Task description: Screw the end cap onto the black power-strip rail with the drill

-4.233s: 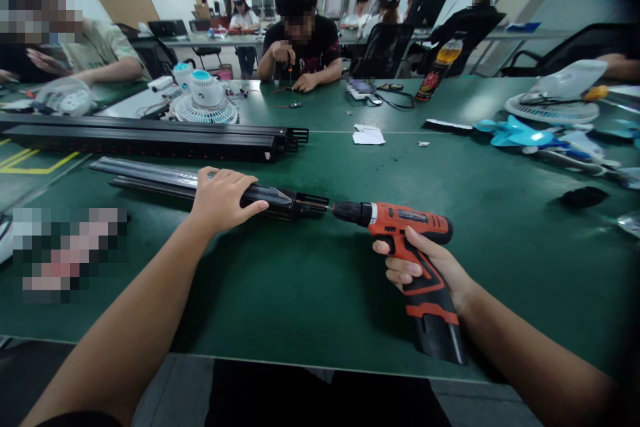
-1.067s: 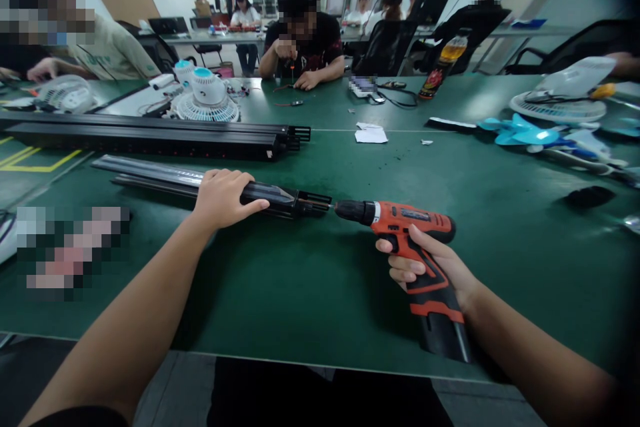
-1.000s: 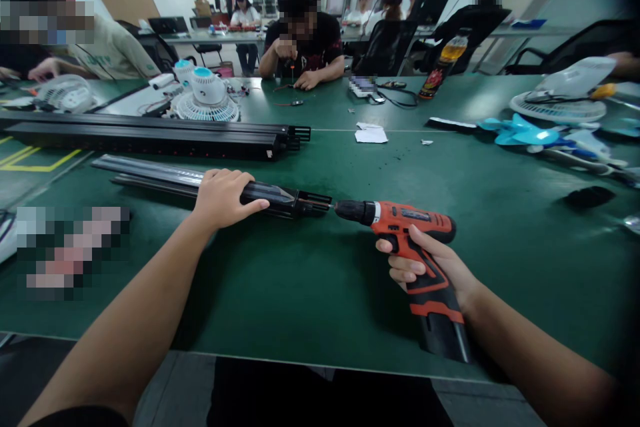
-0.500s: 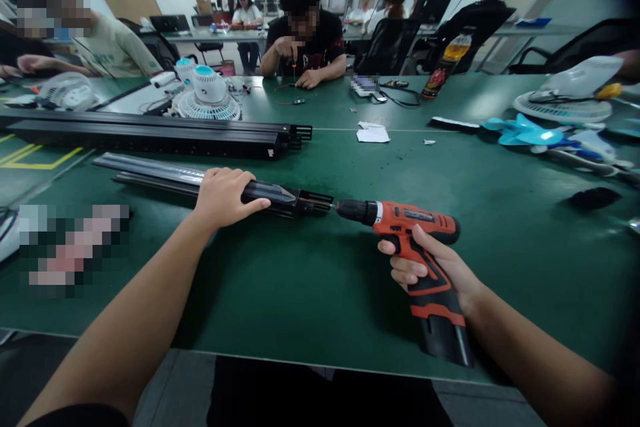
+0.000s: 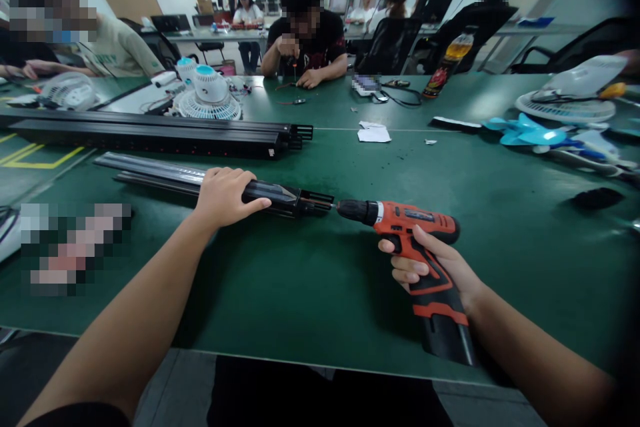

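My right hand (image 5: 443, 263) is wrapped round the grip of an orange and black cordless drill (image 5: 415, 220), its chuck pointing left. The drill's bit meets the slotted black end of a long black metal profile (image 5: 285, 199); whether it is seated in a screw is too small to tell. My left hand (image 5: 225, 197) lies over the top of that profile, fingers curled round its far side and thumb along the near side. The profile has a shiny clear film on part of its length and rests on the green table (image 5: 300, 293).
Longer black profiles (image 5: 150, 133) lie behind. Fan parts (image 5: 207, 93) stand at the back left, blue fan blades (image 5: 525, 130) and a fan cover at the right. White paper (image 5: 374, 132) and a drink bottle (image 5: 447, 67) are farther back. A person (image 5: 305, 33) works opposite with a screwdriver.
My hands, the drill and the profile keep their places relative to each other; the whole view has shifted slightly. At the left, a neighbouring person's arms have moved.
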